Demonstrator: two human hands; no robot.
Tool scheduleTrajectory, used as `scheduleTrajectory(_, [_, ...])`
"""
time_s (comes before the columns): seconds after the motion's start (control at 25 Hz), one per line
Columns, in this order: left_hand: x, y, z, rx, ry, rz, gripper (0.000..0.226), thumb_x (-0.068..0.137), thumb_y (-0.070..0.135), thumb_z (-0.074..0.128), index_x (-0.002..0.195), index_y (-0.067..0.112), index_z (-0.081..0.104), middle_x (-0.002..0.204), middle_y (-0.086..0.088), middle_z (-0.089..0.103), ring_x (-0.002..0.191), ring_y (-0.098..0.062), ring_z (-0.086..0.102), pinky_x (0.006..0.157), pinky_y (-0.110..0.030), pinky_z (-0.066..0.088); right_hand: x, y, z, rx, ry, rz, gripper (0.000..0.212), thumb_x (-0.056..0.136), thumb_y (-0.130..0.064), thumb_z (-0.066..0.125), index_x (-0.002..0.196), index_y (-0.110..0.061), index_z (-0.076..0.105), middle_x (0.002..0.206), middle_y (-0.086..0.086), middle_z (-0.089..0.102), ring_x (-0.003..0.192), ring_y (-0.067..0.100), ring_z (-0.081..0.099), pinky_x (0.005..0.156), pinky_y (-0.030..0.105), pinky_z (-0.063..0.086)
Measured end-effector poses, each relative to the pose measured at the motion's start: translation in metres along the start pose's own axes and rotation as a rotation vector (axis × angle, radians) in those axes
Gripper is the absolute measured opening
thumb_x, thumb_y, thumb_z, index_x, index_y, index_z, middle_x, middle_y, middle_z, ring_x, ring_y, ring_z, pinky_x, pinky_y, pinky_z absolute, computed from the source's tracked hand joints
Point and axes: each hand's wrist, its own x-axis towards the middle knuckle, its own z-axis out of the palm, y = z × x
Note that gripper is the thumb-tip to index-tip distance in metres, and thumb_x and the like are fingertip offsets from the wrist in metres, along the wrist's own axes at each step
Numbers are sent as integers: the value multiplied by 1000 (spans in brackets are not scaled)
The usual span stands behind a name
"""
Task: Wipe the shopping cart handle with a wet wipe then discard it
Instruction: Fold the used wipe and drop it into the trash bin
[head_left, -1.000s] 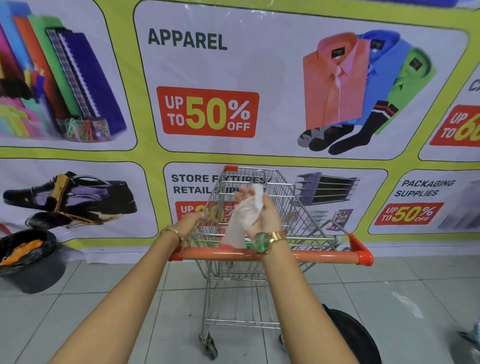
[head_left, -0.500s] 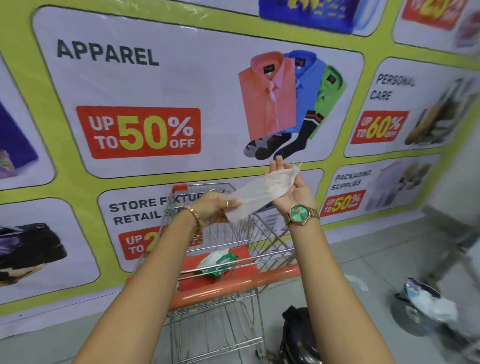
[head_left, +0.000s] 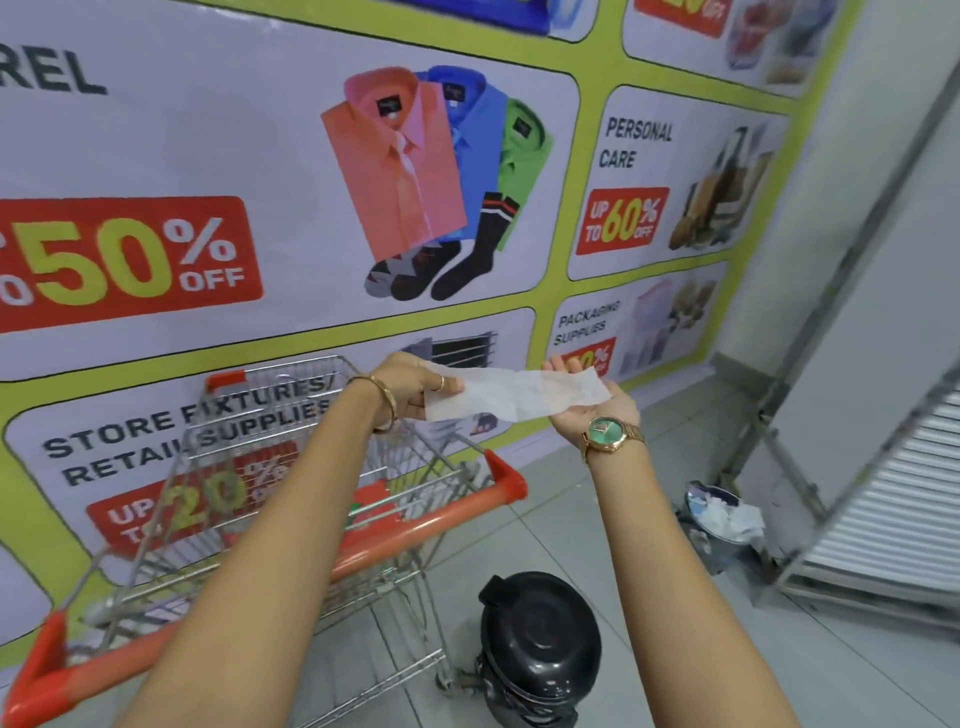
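A white wet wipe (head_left: 511, 396) is stretched flat between my two hands, held in the air above the cart. My left hand (head_left: 415, 382) pinches its left end. My right hand (head_left: 589, 395), palm up with a green-faced watch on the wrist, holds its right end. Below them stands the wire shopping cart (head_left: 291, 467), whose orange handle (head_left: 415, 535) runs from lower left to upper right under my arms. Neither hand touches the handle.
A black lidded bin (head_left: 537, 649) stands on the tiled floor right of the cart. A small open bin with crumpled white waste (head_left: 719, 519) sits by the right wall, beside a metal rack (head_left: 857, 467). A printed sale banner (head_left: 311, 182) covers the wall ahead.
The wipe, bunched in my hands a second ago, is now spread wide between them. My view has swung right, bringing the bins and the rack into sight.
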Motion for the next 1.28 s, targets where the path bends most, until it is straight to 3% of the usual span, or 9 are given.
scheduleTrajectory(0.08, [2, 6, 34, 57, -12, 4, 9, 77, 4, 71, 77, 6, 62, 75, -8, 66, 68, -21, 63, 59, -29, 58, -12, -30, -24, 21, 15, 16, 57, 96, -42, 18, 133, -4, 39, 146, 17, 36, 134, 31, 35, 111, 47, 24])
scheduleTrajectory(0.16, [5, 8, 67, 91, -20, 8, 13, 75, 2, 72, 71, 7, 61, 64, -5, 66, 59, -17, 62, 44, -22, 56, -25, -58, -49, -9, 37, 45, 57, 93, -45, 30, 131, -4, 42, 144, 17, 39, 132, 33, 37, 106, 52, 29])
scheduleTrajectory(0.28, [4, 4, 107, 185, -15, 2, 14, 74, 5, 74, 71, 6, 60, 42, 5, 61, 45, -12, 58, 38, -16, 49, -46, -88, -81, -33, 91, 109, 48, 87, -30, 45, 127, -4, 44, 142, 17, 40, 128, 36, 40, 99, 54, 33])
scheduleTrajectory(0.4, [3, -3, 135, 185, -56, -39, 23, 74, 3, 74, 92, 0, 60, 86, -15, 64, 84, -32, 62, 80, -41, 57, -58, -104, -103, -143, 159, 104, 41, 68, 2, 42, 108, 1, 51, 141, 19, 39, 119, 39, 47, 96, 53, 38])
scheduleTrajectory(0.48, [8, -4, 155, 203, -55, -48, 38, 72, 3, 75, 106, -7, 58, 101, -19, 61, 97, -36, 60, 90, -50, 52, -56, -117, -115, -234, 201, 79, 54, 66, 15, 34, 117, 2, 48, 143, 22, 37, 120, 41, 46, 96, 50, 38])
scheduleTrajectory(0.68, [28, -6, 191, 379, -70, -22, 51, 72, 12, 76, 114, -8, 56, 110, -22, 61, 107, -38, 59, 92, -49, 52, -43, -145, -141, -358, 256, 14, 55, 87, 18, 17, 136, -2, 32, 148, 22, 30, 134, 36, 33, 112, 40, 25])
scheduleTrajectory(0.88, [69, -24, 222, 417, -97, -50, 51, 74, 11, 75, 116, -7, 53, 107, -19, 58, 95, -34, 57, 85, -43, 54, -19, -172, -176, -429, 336, -43, 50, 90, 17, 23, 136, 0, 34, 148, 17, 32, 134, 33, 33, 113, 37, 22])
scheduleTrajectory(1.12, [140, -65, 246, 436, -129, -176, 45, 78, 4, 70, 118, -8, 55, 100, -21, 60, 82, -26, 51, 63, -32, 50, 51, -187, -204, -610, 462, -11, 40, 88, 16, 38, 127, 7, 45, 138, 21, 45, 126, 34, 45, 110, 40, 33])
scheduleTrajectory(1.28, [175, -109, 246, 472, -89, -305, 50, 77, 6, 70, 122, -5, 53, 120, -20, 59, 107, -34, 57, 94, -44, 50, 103, -173, -224, -796, 558, 97, 32, 83, 11, 53, 115, 10, 52, 129, 23, 54, 113, 34, 55, 96, 41, 47])
